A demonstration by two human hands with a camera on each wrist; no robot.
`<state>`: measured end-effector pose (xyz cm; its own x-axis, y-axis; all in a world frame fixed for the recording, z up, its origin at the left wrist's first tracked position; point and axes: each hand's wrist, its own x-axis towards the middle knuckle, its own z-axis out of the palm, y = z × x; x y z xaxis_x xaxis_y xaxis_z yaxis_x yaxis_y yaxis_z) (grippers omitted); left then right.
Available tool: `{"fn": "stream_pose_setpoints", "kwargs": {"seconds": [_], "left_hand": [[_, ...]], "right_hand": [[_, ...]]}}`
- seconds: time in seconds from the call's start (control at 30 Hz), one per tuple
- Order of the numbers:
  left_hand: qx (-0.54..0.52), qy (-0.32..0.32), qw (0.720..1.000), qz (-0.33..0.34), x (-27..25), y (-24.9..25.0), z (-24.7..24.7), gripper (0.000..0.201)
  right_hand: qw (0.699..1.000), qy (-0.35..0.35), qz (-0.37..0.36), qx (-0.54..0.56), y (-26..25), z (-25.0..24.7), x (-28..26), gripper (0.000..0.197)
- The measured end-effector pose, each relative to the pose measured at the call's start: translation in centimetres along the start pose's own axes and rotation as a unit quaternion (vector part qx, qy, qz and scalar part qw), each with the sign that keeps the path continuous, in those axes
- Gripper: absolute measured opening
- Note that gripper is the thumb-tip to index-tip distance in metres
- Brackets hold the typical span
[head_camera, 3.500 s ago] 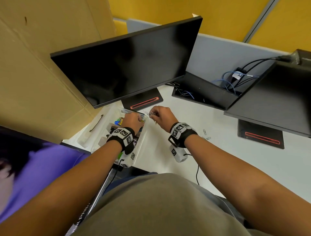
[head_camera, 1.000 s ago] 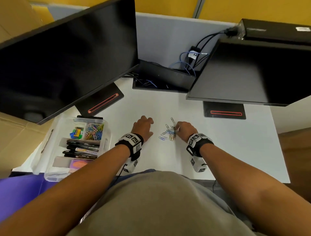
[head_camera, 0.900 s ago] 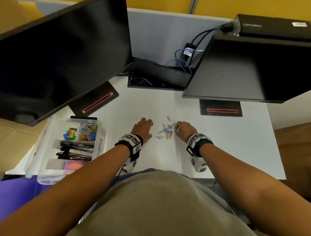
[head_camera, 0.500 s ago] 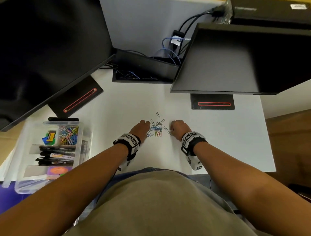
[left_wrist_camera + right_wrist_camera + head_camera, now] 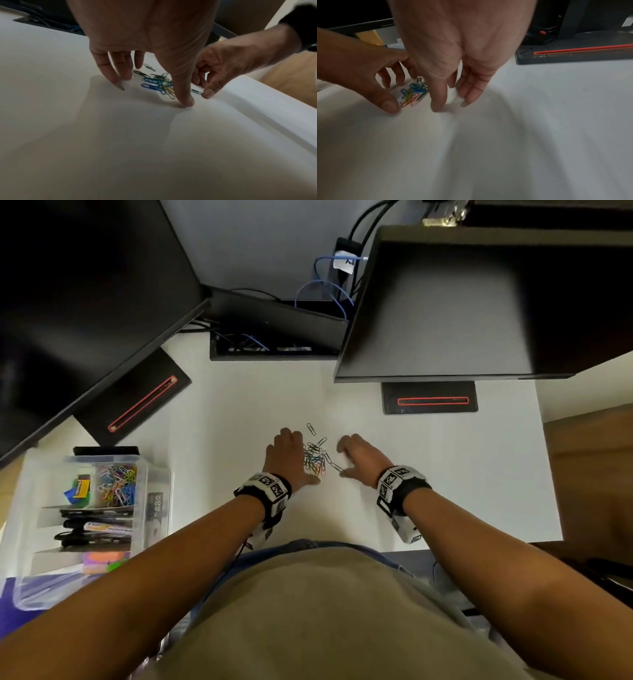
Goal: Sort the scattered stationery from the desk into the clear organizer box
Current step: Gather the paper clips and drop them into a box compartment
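The paper clips [image 5: 317, 457] lie in a loose pile on the table [image 5: 445, 460], between both hands. Left hand [image 5: 286, 458] and right hand [image 5: 359, 462] flank it, fingers spread, fingertips down, holding nothing; the organizer box [image 5: 156, 498] sits far left

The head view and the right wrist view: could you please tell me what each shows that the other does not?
Only the head view shows the clear plastic organizer box with sorted stationery, and both dark monitors. Only the right wrist view shows the right hand's fingertips touching the white desk from beneath. Both show the pile of coloured paper clips between the left hand and right hand.
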<state>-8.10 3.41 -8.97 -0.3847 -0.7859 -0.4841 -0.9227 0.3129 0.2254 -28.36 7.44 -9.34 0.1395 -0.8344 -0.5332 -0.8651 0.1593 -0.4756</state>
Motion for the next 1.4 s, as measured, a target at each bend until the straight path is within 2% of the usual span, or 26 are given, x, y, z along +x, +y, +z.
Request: {"fn": "stream_pose_setpoints", "kwargs": {"seconds": [0.07,0.13,0.23,0.33,0.43,0.53,0.6,0.7,0.87,1.03,1.13,1.33,1.4], "left_hand": [[0.022,-0.011,1.000,0.004,0.4,0.5,0.1,0.100],[-0.001,-0.016,1.000,0.011,0.8,1.0,0.1,0.094],[-0.086,-0.007,0.996,0.009,1.3,1.0,-0.1,0.073],[-0.107,0.007,0.994,0.021,1.6,0.4,-0.2,0.050],[-0.114,0.026,0.992,0.035,1.7,-0.5,-0.2,0.027],[-0.121,0.038,0.991,0.043,1.7,-1.3,-0.1,0.016],[-0.127,0.040,0.990,0.041,1.5,-1.6,-0.2,0.019],[-0.117,0.041,0.992,0.032,1.2,-1.9,-0.4,0.041],[-0.080,0.047,0.995,-0.029,0.3,-2.7,0.0,0.068],[-0.120,0.013,0.993,-0.001,0.0,-2.8,0.5,0.067],[-0.171,0.017,0.985,0.013,0.6,-2.9,0.3,0.051],[-0.163,0.037,0.984,0.060,1.5,-2.6,-0.3,0.025],[-0.154,0.039,0.985,0.064,1.6,-2.4,-0.4,0.017]], "right_hand": [[1.000,-0.005,-0.012,-0.004,0.1,0.0,-0.1,0.046],[1.000,0.002,-0.018,-0.003,0.1,-0.1,0.0,0.040],[1.000,0.010,-0.014,-0.006,-0.1,-0.2,0.3,0.032],[1.000,0.020,-0.017,-0.007,-0.5,-0.4,1.1,0.030],[0.999,0.032,-0.023,-0.012,-1.2,-0.6,2.1,0.034],[0.997,0.053,-0.047,-0.013,-1.8,-0.7,2.7,0.051],[0.995,0.055,-0.077,-0.028,-2.1,-0.7,3.0,0.068],[0.992,0.046,-0.092,-0.074,-2.6,-1.0,3.6,0.083],[0.989,0.008,-0.114,-0.094,-3.7,-1.4,4.4,0.083],[0.987,-0.015,-0.131,-0.096,-4.0,-0.8,4.0,0.089],[0.988,0.010,-0.125,-0.093,-4.0,0.1,3.2,0.079],[0.993,0.058,-0.092,-0.048,-4.3,0.9,3.2,0.025],[0.993,0.058,-0.086,-0.056,-4.3,0.8,3.4,0.015]]}}
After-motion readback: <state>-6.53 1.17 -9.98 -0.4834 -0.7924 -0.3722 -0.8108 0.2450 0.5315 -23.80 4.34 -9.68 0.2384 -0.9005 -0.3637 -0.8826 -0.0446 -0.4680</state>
